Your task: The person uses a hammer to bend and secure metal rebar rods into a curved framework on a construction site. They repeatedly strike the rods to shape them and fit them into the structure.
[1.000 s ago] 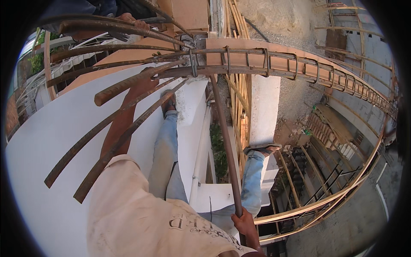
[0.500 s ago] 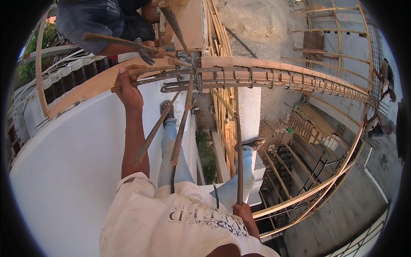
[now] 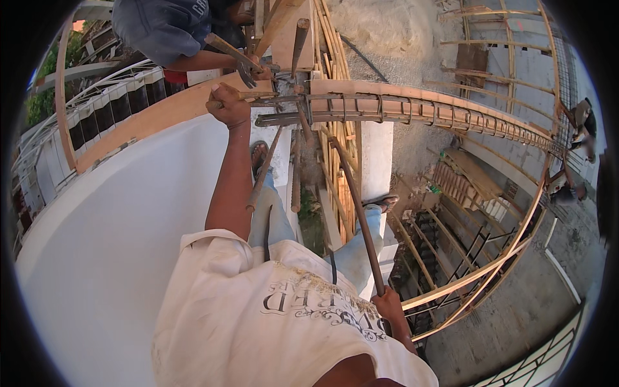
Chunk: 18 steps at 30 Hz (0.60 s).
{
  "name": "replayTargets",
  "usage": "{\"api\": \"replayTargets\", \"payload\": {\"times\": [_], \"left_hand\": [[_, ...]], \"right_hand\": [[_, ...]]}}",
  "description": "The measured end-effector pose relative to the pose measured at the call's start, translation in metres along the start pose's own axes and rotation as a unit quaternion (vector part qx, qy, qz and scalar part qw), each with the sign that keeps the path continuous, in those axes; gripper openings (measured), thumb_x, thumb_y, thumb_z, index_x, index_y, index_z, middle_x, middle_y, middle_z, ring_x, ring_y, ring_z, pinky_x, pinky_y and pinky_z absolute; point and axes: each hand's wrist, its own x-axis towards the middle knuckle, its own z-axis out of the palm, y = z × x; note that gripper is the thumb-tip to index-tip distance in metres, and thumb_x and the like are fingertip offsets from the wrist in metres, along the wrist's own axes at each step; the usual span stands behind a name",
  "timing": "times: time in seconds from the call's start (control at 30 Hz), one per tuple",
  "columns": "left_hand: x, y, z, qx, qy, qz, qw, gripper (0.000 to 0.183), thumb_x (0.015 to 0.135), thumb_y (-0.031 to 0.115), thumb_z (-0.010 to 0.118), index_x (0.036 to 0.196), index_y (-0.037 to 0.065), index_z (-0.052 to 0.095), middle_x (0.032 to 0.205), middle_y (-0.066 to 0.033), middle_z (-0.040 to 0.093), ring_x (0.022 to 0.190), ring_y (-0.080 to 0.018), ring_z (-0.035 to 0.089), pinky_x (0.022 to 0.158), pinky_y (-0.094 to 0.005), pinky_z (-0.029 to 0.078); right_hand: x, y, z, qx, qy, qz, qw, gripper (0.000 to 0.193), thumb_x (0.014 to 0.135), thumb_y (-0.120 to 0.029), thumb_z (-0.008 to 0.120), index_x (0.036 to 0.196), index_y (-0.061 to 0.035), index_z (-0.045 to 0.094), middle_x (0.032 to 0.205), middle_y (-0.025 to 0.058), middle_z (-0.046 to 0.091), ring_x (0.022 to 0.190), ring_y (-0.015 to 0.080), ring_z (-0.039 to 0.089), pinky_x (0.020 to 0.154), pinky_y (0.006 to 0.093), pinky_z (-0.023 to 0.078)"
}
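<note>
My left hand (image 3: 230, 106) is wrapped round the end of a rebar (image 3: 258, 95) at the left end of a horizontal rebar cage (image 3: 380, 108). My right hand (image 3: 388, 303), low on the right, grips a long metal bar (image 3: 363, 222) by its lower end. The bar slants up and away, and its bent far end lies just below the cage, close to the upright rebars. Those upright rebars (image 3: 296, 177) stand between my left arm and the bar. Another person's hand (image 3: 261, 72) holds a claw hammer (image 3: 245, 76) just beyond my left hand.
A white curved surface (image 3: 116, 213) spreads on the left. Formwork boards (image 3: 167, 119) run along the cage line. Bamboo poles (image 3: 331, 58) stand beyond and below. My feet are on narrow ledges, with a deep drop between and to the right, where timber scaffolding (image 3: 464, 290) stands.
My left hand has moved right, its grip tighter round the rebar. The long bar has tilted, its far end swinging left and its lower end right with my right hand. The other person's hammer shifted right.
</note>
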Motion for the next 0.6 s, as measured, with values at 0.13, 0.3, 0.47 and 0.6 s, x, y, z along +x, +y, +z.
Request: {"api": "replayTargets", "payload": {"times": [0.13,0.3,0.47,0.6], "left_hand": [[-0.007,-0.002,-0.002,0.001,0.001,-0.01,1.0,0.052,0.096,0.034,0.04,0.054,0.004,0.041,0.05,-0.0018,0.045,0.049,-0.012,0.041,0.049,-0.0286,0.034],[-0.009,0.003,-0.017,0.009,-0.079,-0.076,0.994,0.044,0.095,0.035,0.045,0.066,0.002,0.05,0.058,-0.0032,0.048,0.056,-0.0139,0.045,0.055,-0.0295,0.038],[-0.033,-0.02,-0.069,0.117,-0.201,-0.009,0.973,0.032,0.093,0.033,0.052,0.087,0.002,0.055,0.086,-0.0068,0.053,0.078,-0.0143,0.049,0.071,-0.0298,0.041],[-0.097,-0.068,-0.123,0.157,-0.136,-0.302,0.93,0.043,0.091,0.042,0.052,0.1,0.0,0.053,0.087,-0.0086,0.056,0.078,-0.0172,0.054,0.069,-0.031,0.044]], "right_hand": [[-0.006,0.005,0.005,0.0,-0.05,-0.024,0.998,0.033,0.07,-0.016,0.059,0.095,0.0064,0.056,0.079,0.0208,0.063,0.077,0.0339,0.064,0.073,0.0393,0.048],[0.017,-0.018,0.027,0.059,-0.064,-0.075,0.993,0.026,0.072,-0.017,0.061,0.085,0.0048,0.055,0.065,0.0127,0.056,0.06,0.023,0.055,0.059,0.0351,0.045],[0.045,-0.046,0.055,0.113,-0.134,-0.026,0.984,0.017,0.075,-0.014,0.059,0.082,-0.0004,0.051,0.061,0.0012,0.048,0.049,0.0115,0.046,0.045,0.0281,0.037],[0.049,-0.053,0.072,0.296,-0.268,0.015,0.917,0.014,0.077,-0.009,0.059,0.08,-0.0041,0.046,0.059,0.0001,0.044,0.044,0.0096,0.04,0.04,0.0268,0.032]]}}
